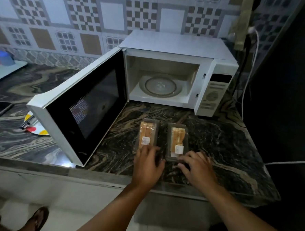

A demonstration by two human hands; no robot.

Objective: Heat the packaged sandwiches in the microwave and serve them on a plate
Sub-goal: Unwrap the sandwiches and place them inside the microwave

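Two sandwich packs (pixel 147 133) (pixel 177 142) side by side on counter (pixel 227 137), before microwave (pixel 177 72); door (pixel 81 102) swung open left. Plate (pixel 37 129) behind door; turntable (pixel 160 85) inside.

A wall (pixel 100 19) of patterned tiles, grey, white and brown squares and checks, runs behind a dark marbled stone counter (pixel 217 146). The counter's front edge stands above a pale cabinet face (pixel 72 190) and a light tiled floor (pixel 88 224). On the right the room falls into deep shadow. Light is dim and cool overall.
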